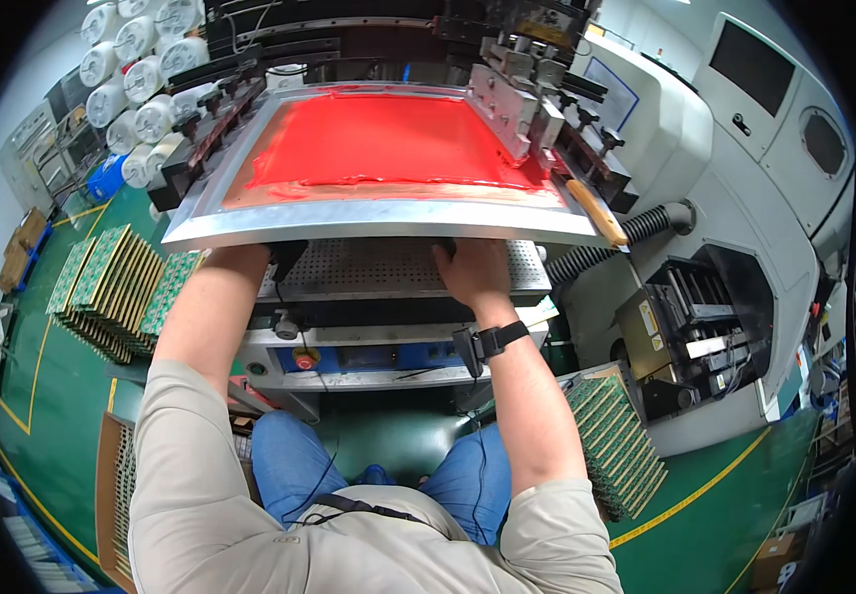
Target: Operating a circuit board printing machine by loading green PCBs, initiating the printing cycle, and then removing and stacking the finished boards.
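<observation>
A screen-printing frame (379, 226) with silver edges lies across the machine in front of me, its mesh spread with red ink (379, 139). Both my arms reach under its near edge, above a perforated metal plate (379, 265). My left hand (239, 259) shows only at the wrist, next to a black strap device (289, 259); its fingers are hidden beneath the frame. My right hand (477, 271) rests over the right part of the plate, thumb visible, other fingers out of sight. A black wristband (497, 340) with a small device circles my right wrist.
A wooden-handled spatula (596, 213) lies at the frame's right corner. Below the plate is a control panel with a red button (304, 358). Racked green circuit boards stand left (101, 287) and right (614, 441). White tubs (136, 89) are stacked behind; a ribbed hose (636, 233) runs right.
</observation>
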A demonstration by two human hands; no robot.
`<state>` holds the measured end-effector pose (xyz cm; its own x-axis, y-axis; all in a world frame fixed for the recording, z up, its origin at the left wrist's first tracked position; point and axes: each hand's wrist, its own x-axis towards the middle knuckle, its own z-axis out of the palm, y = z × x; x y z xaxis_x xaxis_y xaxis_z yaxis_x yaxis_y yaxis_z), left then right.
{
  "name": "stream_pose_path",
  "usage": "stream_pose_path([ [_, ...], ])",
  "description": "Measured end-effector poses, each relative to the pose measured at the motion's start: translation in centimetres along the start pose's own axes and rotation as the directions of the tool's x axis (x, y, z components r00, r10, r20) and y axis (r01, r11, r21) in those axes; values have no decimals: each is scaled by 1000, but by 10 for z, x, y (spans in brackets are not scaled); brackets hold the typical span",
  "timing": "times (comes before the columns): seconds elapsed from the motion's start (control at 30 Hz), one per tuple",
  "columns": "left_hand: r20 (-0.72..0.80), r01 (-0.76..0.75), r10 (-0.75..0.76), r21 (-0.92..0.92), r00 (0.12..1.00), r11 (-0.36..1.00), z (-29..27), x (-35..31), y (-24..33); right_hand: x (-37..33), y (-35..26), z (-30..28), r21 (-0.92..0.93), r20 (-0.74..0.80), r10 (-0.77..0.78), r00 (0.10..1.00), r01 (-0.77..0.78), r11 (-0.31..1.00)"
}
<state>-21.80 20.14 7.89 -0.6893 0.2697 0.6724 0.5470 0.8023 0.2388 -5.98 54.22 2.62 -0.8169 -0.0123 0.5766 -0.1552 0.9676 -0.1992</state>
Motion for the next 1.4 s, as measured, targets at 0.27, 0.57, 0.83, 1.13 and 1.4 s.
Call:
stream_pose_path([
  [0.27,159,-88,78,58,984,994,-1,-14,9,1,0,0,-36,10,-23,1000,23,999],
  [0.57,401,-213,166,76,901,974,0,-15,12,2,3,2,-36,20,-23,1000,24,999],
  [0.83,327,-191,194,-40,925,981,-68,-64,-34,-9,-1,-14,63,-183,-75,980,88,994],
  [1.13,209,418,-384,-159,899,894,-185,-179,-83,-180,-11,-34,552,-12,215,977,-173,816],
  [1.4,197,354,-326,-133,925,926,-192,-242,13,-253,19,16,556,414,379,828,-559,615],
])
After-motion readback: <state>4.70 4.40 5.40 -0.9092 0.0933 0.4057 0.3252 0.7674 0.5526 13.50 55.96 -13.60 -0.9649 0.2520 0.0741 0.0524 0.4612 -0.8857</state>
